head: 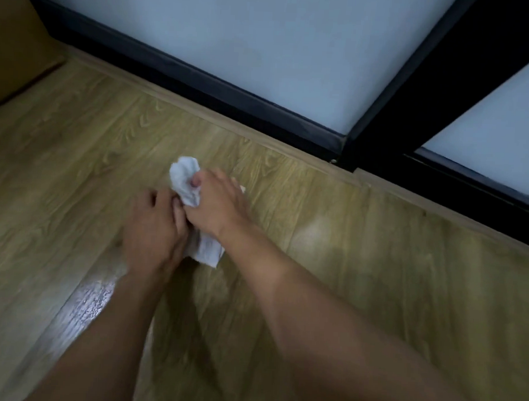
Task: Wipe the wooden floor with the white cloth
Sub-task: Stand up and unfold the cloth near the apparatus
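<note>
Wooden floor [361, 241] with a pale yellowish grain fills most of the view, its planks running on a slant from near left to far right. Along the far side a dark door frame [261, 100] borders frosted glass panels [249, 36], with a light wooden threshold strip running between frame and floor. At the far left a brown cardboard-like surface [12, 47] meets the floor. A glossy patch of reflected light [92, 302] lies on the planks at the near left.

Both bare forearms reach in from the near edge and meet around the middle of the scene. The right hand [217, 204] comes in from the near right, back of the hand upward, its fingers curled closed around the white cloth [186, 181], the thumb pressed against the bunched fabric. The left hand [153, 228] comes in from the near left, also back upward, its fingers bent and tucked against the cloth just beside the right hand, the two hands touching.

The cloth is crumpled between them: one bunched end sticks out beyond the right thumb on the far side, and a flatter end hangs out below the right wrist on the near side. Whether the cloth touches the floor cannot be told. The hands are slightly blurred.
</note>
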